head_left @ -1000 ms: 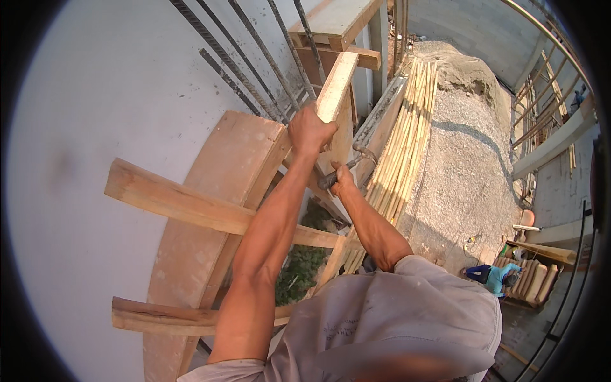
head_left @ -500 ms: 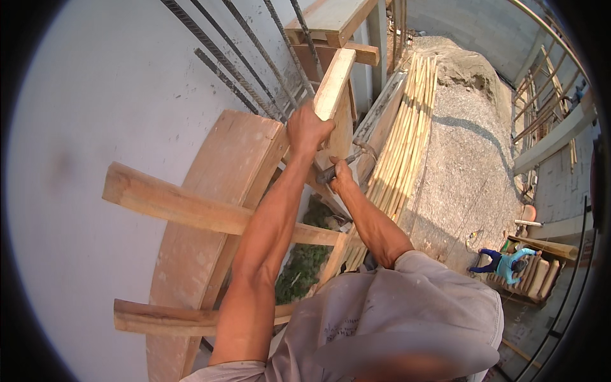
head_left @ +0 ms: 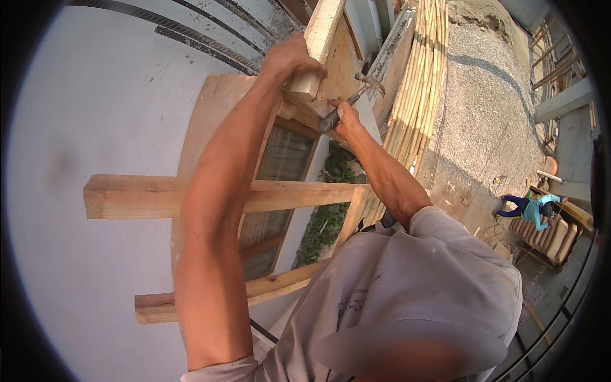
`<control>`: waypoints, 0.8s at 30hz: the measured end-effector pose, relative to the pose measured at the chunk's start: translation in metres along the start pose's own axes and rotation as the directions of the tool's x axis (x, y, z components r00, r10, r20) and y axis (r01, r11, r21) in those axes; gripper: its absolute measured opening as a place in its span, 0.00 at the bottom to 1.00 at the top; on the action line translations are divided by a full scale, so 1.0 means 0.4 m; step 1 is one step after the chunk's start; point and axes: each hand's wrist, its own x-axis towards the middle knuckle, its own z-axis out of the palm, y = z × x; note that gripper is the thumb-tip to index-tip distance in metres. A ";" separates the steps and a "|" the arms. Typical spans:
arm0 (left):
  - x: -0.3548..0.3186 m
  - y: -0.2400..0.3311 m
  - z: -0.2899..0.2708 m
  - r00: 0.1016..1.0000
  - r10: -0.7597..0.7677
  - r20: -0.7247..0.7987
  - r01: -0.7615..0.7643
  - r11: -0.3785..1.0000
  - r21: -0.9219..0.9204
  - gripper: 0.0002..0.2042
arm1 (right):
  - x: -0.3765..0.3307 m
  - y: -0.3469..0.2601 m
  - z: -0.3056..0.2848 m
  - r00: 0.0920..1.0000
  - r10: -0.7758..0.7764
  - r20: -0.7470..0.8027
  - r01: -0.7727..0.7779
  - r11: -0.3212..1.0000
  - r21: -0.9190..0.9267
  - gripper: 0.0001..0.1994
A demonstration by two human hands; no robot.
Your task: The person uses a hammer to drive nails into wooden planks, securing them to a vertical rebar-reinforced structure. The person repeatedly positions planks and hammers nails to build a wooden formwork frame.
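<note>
My left hand point(head_left: 294, 58) is closed over the near part of a pale wooden beam point(head_left: 326, 32), which runs along the top edge of a plywood panel point(head_left: 344, 60). In my right hand point(head_left: 347, 116) is a claw hammer point(head_left: 331, 120) with a dark grip, held just to the right of the beam's near end. The hammer's metal head points up and to the right, over the gap beside the panel. My left forearm passes above a wooden crosspiece point(head_left: 286, 196) and hides part of a plywood board point(head_left: 203, 121).
Steel rebars point(head_left: 210, 38) stick out by the white wall point(head_left: 95, 127) at left. A lower crosspiece point(head_left: 156, 307) lies nearer me. Bamboo poles point(head_left: 423, 76) and gravel point(head_left: 474, 95) spread below right. Far down, a person in blue point(head_left: 534, 209) bends beside stacked sacks point(head_left: 547, 239).
The view has shifted, so the beam and both hands sit higher in the picture. The hammer shows more fully now. Both hands keep their holds.
</note>
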 end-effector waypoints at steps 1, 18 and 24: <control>-0.001 0.001 -0.002 1.000 0.004 0.013 -0.004 1.000 -0.011 0.49 | 0.001 -0.001 0.000 1.000 -0.015 -0.008 0.015 1.000 -0.012 0.33; -0.014 -0.031 0.035 0.979 0.138 -0.146 -0.148 0.988 -0.055 0.43 | 0.007 -0.071 0.007 0.968 0.123 0.220 -0.085 0.981 -0.175 0.25; -0.015 -0.027 0.043 0.976 0.120 -0.182 -0.126 0.992 -0.018 0.45 | -0.123 -0.056 -0.123 0.969 0.000 0.246 0.087 0.935 -0.343 0.22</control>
